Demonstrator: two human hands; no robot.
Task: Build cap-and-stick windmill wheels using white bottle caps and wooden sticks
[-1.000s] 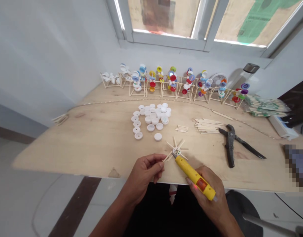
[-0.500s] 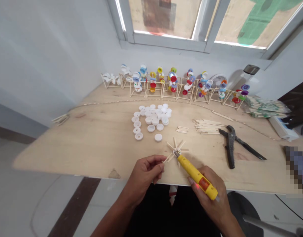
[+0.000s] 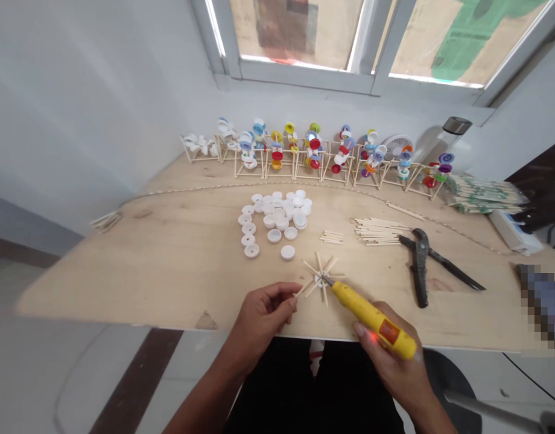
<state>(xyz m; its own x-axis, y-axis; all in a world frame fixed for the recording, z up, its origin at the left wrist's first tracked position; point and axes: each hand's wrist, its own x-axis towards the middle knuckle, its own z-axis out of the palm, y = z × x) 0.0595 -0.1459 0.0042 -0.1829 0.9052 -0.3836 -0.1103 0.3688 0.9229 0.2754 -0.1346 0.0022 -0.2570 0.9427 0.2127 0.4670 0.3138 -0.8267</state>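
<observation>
The right hand [image 3: 388, 355] grips a yellow plastic soldering pen [image 3: 372, 315], long axis diagonal, metal tip pointing forward-left onto the white cap hub [image 3: 321, 280] of a wooden-stick star [image 3: 314, 269]. The left hand [image 3: 259, 319] pinches one stick, holding the star over the plywood bench [image 3: 123, 265], near its front edge.

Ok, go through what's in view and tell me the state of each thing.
Left hand: pinching one stick of the star
Wooden stick star: sticks fanned out around a white centre
Right hand: gripping the yellow tool
Yellow pen-style tool: tip at the star's centre, red glow showing
Black pliers: lying flat, handles apart
White bottle caps: loose in a heap
Loose wooden sticks: lying in a bundle
Cap-and-stick models: standing in a row
</observation>
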